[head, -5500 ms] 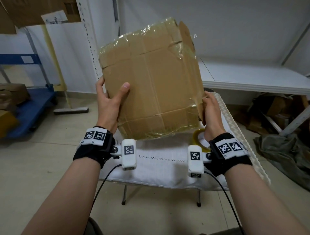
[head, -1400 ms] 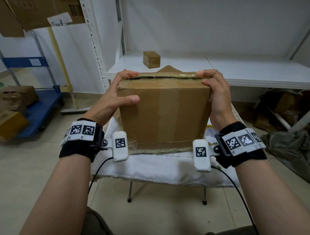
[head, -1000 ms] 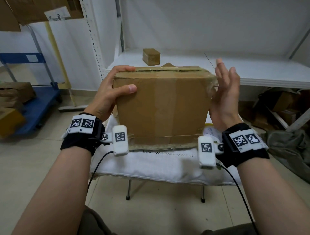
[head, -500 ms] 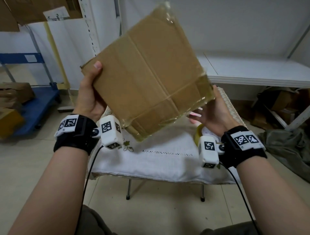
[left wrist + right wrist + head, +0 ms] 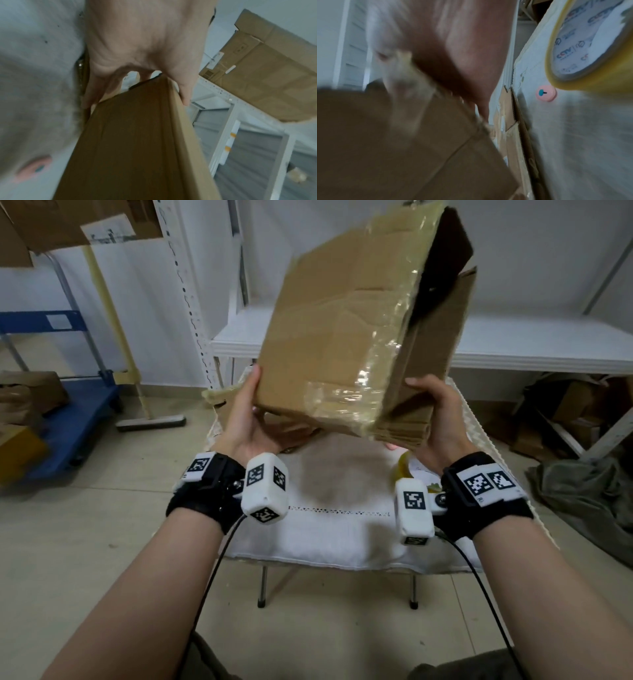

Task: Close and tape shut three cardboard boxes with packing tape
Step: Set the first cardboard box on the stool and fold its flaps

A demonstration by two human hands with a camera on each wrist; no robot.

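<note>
A worn cardboard box [image 5: 339,337] with glossy clear tape over its faces hangs tilted in the air above the table. Its open end points up and right, with a loose flap [image 5: 455,237] and dark inside showing. My left hand [image 5: 245,422] grips the lower left corner, thumb on the near face. My right hand [image 5: 433,419] grips the lower right corner, thumb over the side. In the left wrist view my fingers [image 5: 96,93] wrap the box edge [image 5: 173,108]. A yellow packing tape roll [image 5: 590,47] lies on the cloth under my right hand.
The small folding table [image 5: 342,529] has a white cloth. Another piece of cardboard [image 5: 219,397] lies at its back left, and a pink disc [image 5: 546,93] beside the tape. A white shelf [image 5: 534,344] stands behind, a blue cart [image 5: 68,419] with boxes at left, clutter at right.
The box left the table, was lifted and turned. In the last half second it rotated so its open end faces up-right, and my left hand shifted from its upper corner to its lower corner.
</note>
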